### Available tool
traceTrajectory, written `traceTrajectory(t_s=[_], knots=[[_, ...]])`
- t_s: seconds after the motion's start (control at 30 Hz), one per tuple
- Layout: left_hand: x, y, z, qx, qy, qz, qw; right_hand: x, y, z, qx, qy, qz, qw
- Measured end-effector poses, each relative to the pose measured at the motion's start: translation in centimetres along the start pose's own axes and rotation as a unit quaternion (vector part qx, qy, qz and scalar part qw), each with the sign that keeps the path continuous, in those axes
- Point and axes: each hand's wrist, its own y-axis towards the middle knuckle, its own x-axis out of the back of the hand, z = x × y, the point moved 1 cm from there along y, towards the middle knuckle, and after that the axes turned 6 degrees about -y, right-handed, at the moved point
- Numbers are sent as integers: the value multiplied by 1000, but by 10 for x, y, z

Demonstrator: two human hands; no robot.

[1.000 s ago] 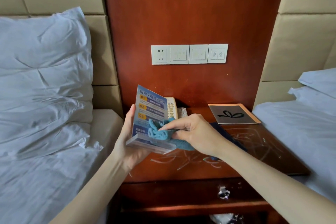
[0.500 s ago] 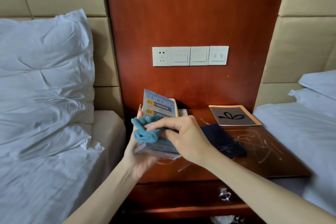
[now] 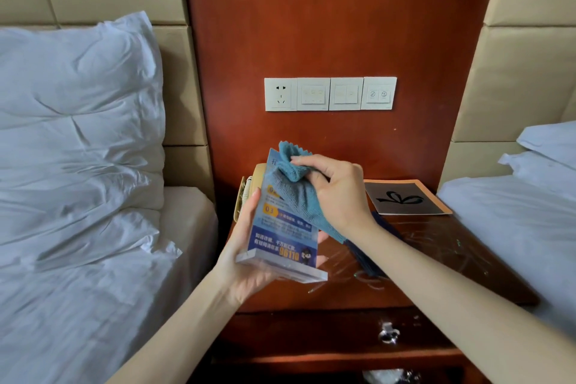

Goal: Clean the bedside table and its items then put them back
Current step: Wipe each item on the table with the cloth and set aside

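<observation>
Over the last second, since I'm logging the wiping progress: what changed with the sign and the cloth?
The right hand, pinching the blue cloth, swept up the face of the acrylic sign from near its base to its top edge. The left hand kept gripping the sign by its base. The bow-print booklet and the dark folder stayed where they were on the bedside table.

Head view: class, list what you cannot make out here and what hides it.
All head view.
Upper text of the sign: covered by the blue cloth in the right hand.
Cream object behind the sign: mostly hidden by sign and left hand.
Dark folder: behind the right forearm.
Switch markings: too small.
</observation>
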Motion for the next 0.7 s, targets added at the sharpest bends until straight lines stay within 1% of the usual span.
traceTrajectory(t_s=[0.07,0.17,0.23,0.3,0.37,0.5,0.63,0.7], knots=[[-1,0,-5,-37,24,-9,999,1,-4,-5,-17,-7,3,1000],[-2,-2,-12,-91,48,4,995,0,-16,-6,-17,-25,35,999],[0,-2,-17,-113,55,-16,992,-3,-24,-2,-12,-21,57,998],[3,1,-22,-139,69,-47,987,-5,-29,3,-12,-5,93,996],[3,2,-23,-164,93,-48,981,-7,-33,9,-9,5,134,991],[11,-1,-17,-176,96,-28,979,-9,-39,17,-26,19,180,983],[11,2,-12,-198,75,-28,977,-15,-41,26,-74,119,193,971],[10,3,-10,-200,55,-42,977,-19,-43,30,-67,129,192,971]])
